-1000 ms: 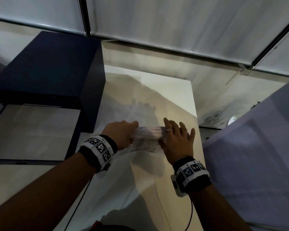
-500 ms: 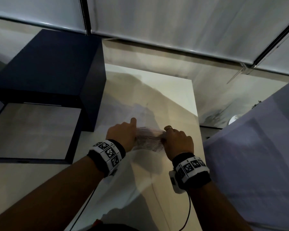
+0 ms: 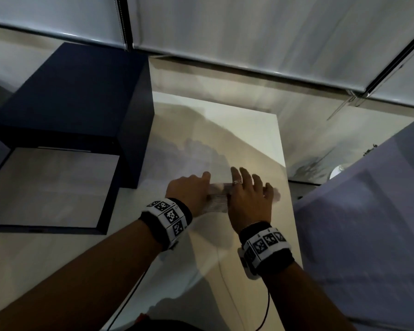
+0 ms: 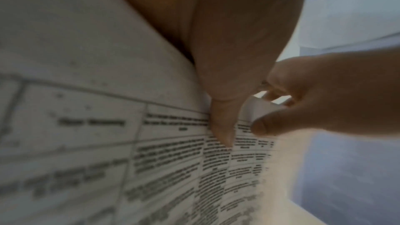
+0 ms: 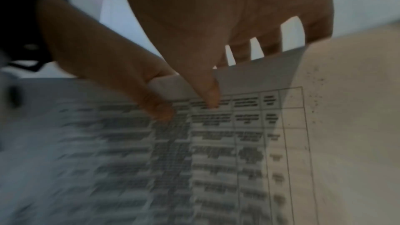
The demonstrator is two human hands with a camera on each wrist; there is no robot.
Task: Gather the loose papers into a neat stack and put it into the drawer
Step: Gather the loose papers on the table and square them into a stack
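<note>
Nearest the viewer, two forearms with marker-patterned wristbands reach forward over a pale white surface [image 3: 225,271]. The left hand [image 3: 189,192] and the right hand [image 3: 249,199] meet at a stack of printed papers [image 3: 216,200], which stands on the surface between them, roughly at its middle. The left wrist view shows the left grip grasping the papers [image 4: 108,143] along one edge, thumb pressed against a printed table. The right wrist view shows the right grip also grasping the papers [image 5: 216,151]: thumb on the printed face, the fingers [image 5: 270,45] extended behind the top edge. In the head view those fingers are spread and nearly straight, one bearing a ring [image 3: 237,182]. To the left and farther off, a dark blue cabinet [image 3: 69,103] stands beside the surface, its drawer [image 3: 46,187] pulled open toward the viewer. Beyond, window blinds [image 3: 249,32] close the far side.
</note>
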